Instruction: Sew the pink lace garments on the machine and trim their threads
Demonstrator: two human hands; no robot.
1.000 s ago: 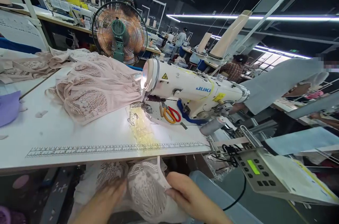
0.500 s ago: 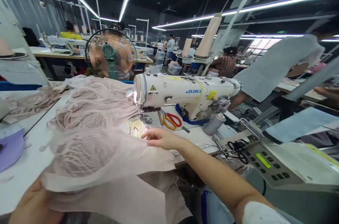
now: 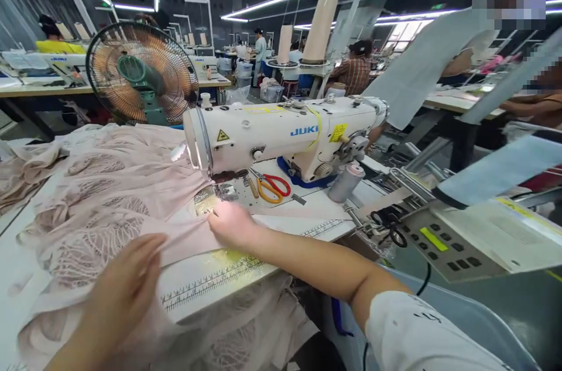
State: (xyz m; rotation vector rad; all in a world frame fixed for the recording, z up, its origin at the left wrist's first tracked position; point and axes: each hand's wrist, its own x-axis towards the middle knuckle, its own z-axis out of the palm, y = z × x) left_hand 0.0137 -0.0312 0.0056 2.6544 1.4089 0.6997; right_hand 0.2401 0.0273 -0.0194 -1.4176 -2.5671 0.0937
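Pale pink fabric [image 3: 184,239] with lacy patterned panels stretches across the table between my hands. My right hand [image 3: 232,223] is closed on its edge just in front of the presser foot of the white sewing machine [image 3: 259,131]. Nearer to me, my left hand [image 3: 125,286] grips the same fabric, its fingers pressed together on the cloth. A large heap of matching pink pieces [image 3: 105,154] lies left of the machine head. Scissors with orange and red handles [image 3: 274,188] rest on the machine bed behind my right hand.
A grey thread spool [image 3: 346,182] stands right of the machine, by a control box [image 3: 456,236]. Measuring tape [image 3: 206,283] runs along the front edge, with more fabric [image 3: 246,336] hanging below. Behind are a fan [image 3: 143,75], thread cones [image 3: 322,14] and other people at work.
The fabric has been lowered to the table and drawn toward the needle. My left hand has moved right and forward, while my right hand has closed on the cloth's edge. The view has shifted right.
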